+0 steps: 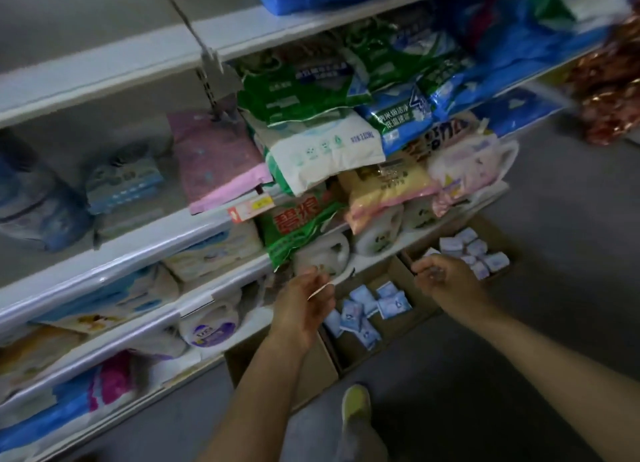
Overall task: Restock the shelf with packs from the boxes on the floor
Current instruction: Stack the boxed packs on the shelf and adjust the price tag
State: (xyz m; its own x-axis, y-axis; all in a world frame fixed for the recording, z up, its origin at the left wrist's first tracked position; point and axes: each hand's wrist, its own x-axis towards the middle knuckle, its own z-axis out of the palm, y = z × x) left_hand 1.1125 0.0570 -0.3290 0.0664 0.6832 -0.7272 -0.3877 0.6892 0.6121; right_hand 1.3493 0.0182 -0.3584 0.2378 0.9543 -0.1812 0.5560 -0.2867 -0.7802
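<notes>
Two open cardboard boxes stand on the floor against the shelf's foot. The near box (412, 323) holds several small blue-and-white packs (360, 314). The far box (498, 234) holds more of the same packs (474, 252). My left hand (304, 300) hovers over the near box's left edge, in front of the lowest shelves, and pinches a thin white item seen edge-on (320, 291). My right hand (441, 278) hangs between the two boxes with fingers loosely curled; nothing shows in it. The shelf unit (138, 250) rises on the left.
Bagged goods crowd the shelves: green and blue bags (304, 91), a white bag (325, 153), a pink pack (214, 156) and white jugs (377, 233). A brown box flap (315, 361) lies below my left arm. My yellow shoe (355, 401) stands on grey floor.
</notes>
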